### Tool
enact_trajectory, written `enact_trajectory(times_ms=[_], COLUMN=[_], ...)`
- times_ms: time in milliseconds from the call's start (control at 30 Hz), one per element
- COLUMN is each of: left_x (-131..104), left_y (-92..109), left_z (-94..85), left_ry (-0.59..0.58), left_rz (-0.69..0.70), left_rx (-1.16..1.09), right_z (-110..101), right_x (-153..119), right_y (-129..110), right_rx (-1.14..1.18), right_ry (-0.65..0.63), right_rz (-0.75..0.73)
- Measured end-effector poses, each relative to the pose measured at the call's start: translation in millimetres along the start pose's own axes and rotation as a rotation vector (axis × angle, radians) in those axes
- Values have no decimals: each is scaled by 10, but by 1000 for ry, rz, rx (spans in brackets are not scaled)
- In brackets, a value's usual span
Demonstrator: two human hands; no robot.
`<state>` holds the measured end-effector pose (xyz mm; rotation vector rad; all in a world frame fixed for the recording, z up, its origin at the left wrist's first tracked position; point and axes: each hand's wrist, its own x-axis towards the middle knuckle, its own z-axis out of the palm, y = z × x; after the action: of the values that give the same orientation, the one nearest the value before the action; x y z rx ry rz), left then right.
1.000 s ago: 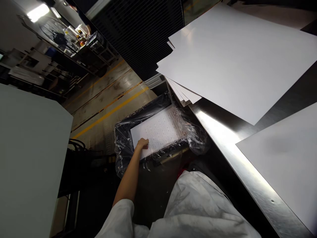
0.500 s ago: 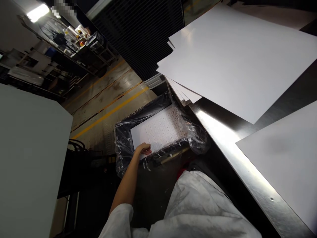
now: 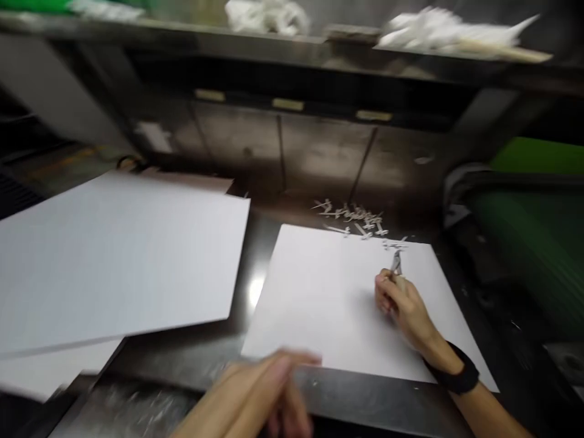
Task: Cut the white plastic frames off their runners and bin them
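In my right hand (image 3: 404,307), a pair of pliers (image 3: 396,263) is gripped with its metal jaws pointing away from me. The hand is over a white sheet (image 3: 314,292) that lies on the metal table. Just past the jaws are small pale branched scraps (image 3: 360,216), scattered at the sheet's far edge and behind it. My left hand (image 3: 274,389), smeared by motion, is above the near edge of the sheet. Its forefinger is stretched out to the right, the other fingers hang lower, and nothing shows in it.
To the left lies a stack of large white sheets (image 3: 123,261), overhanging the metal table (image 3: 182,359). Across the back runs a shelf (image 3: 255,45) with white crumpled material (image 3: 267,15) and white bundled pieces (image 3: 447,30). A green surface (image 3: 538,249) stands at the right.
The view has swung right from the plastic-lined bin to the table. The hand that was reaching into the bin is out of it. My right hand with the pliers has come into view.
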<state>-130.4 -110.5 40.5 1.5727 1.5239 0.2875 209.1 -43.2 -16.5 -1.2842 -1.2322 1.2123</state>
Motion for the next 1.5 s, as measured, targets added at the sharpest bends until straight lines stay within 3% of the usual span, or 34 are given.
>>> enact_trajectory(times_ms=[100,200,267,367,533,633,900,1033,1267,1367,1433,1500], left_x=[617,1077,1267,1426,1594,1689,1786,1849,1876,1940,2081,2278], left_y=[847,1508,1757,1910,1960,1959,1881,1802,1745,1618,1439,1235], left_z=[184,410,528,629,680,687,734,761,779,783,809,848], left_ry=[30,59,60,68,67,76,114,145,222,325,472,491], left_rz=[229,354,397,405,399,387,332,316,372,446,577,645], left_rx=[512,710,732,787,858,895,1001,1054,1120,1133,1223,1125], right_z=[48,14,-39,-109,-104,-68,-23,-4,61,61,45,27], right_x=[-5,-40,-62,-85,-107,-106,-62,-44,10,55,103,151], right_y=[-209,-398,-463,-502,-583,-592,-430,-434,-487,-512,-495,-465], right_rx=[124,190,213,222,102,40,43,37,55,110,146,142], right_ry=[-121,-190,-133,-29,51,9,15,-30,162,163,141,176], right_rz=[-51,-105,-147,-164,-212,-230,-69,-69,-162,-158,-143,-113])
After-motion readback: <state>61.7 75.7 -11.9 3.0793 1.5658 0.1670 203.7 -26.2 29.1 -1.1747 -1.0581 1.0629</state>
